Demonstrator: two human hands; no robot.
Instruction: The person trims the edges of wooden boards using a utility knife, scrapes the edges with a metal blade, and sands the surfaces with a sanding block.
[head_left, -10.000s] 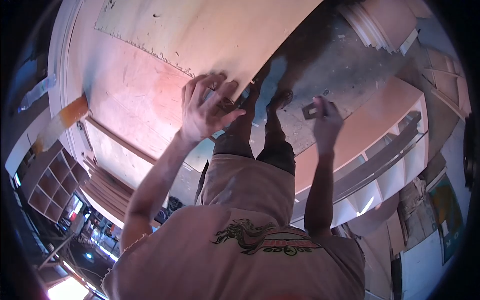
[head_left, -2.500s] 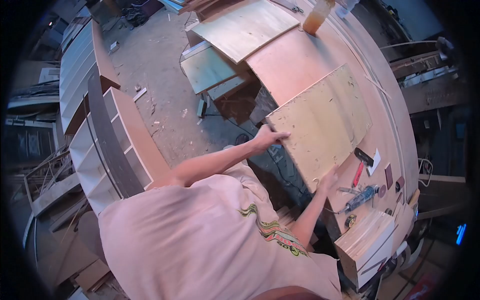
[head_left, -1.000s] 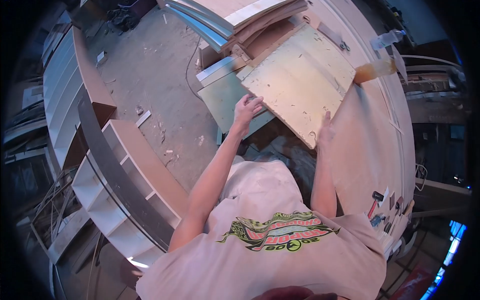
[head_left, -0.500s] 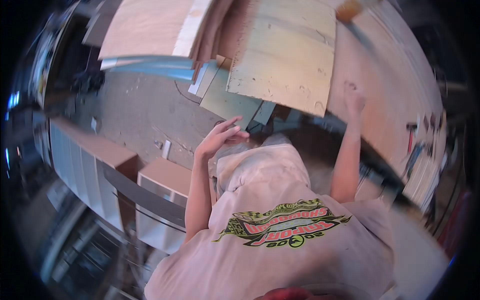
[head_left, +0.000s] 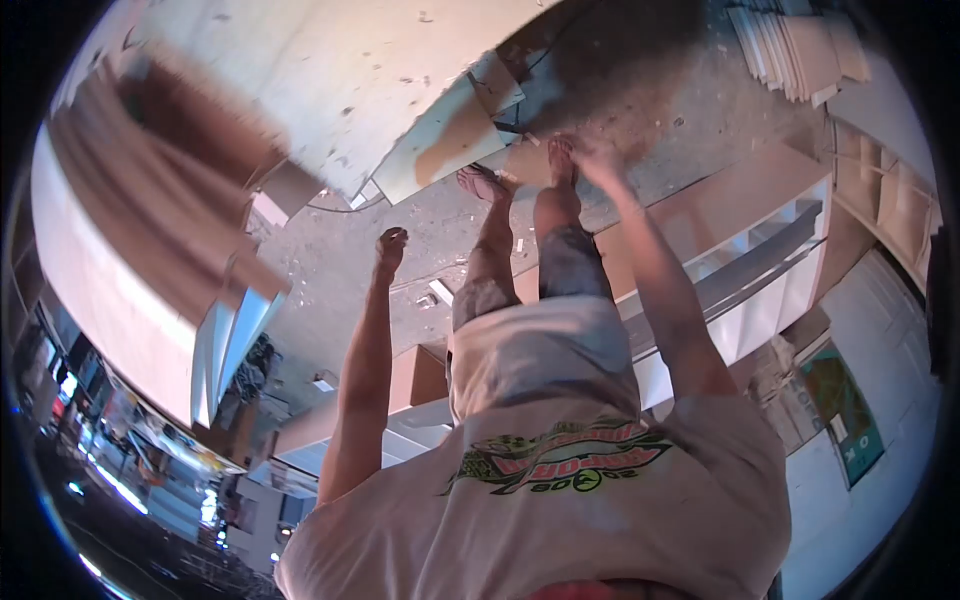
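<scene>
My left hand (head_left: pixel 391 245) hangs over the concrete floor (head_left: pixel 410 290), right of a stack of panels. Its fingers are curled in, and nothing shows in them. My right hand (head_left: pixel 597 160) is stretched forward near my right foot in the picture, smeared by motion, so its fingers cannot be made out. A large pale sheet (head_left: pixel 330 80) spans the top left, above my left hand. The stacked boards (head_left: pixel 150 220) at the left are blurred, with light blue edges at their lower end.
Long cabinet frames (head_left: pixel 710 220) lie behind my right forearm. Another cabinet piece (head_left: pixel 415 375) is beside my left forearm. Thin boards (head_left: pixel 780 50) are stacked at the top right. Small scraps (head_left: pixel 438 292) and offcuts litter the floor near my feet.
The view has swung to the right, bringing my legs and feet into sight. My left hand has moved left and its fingers have curled. My right hand is no longer over the large wooden surface.
</scene>
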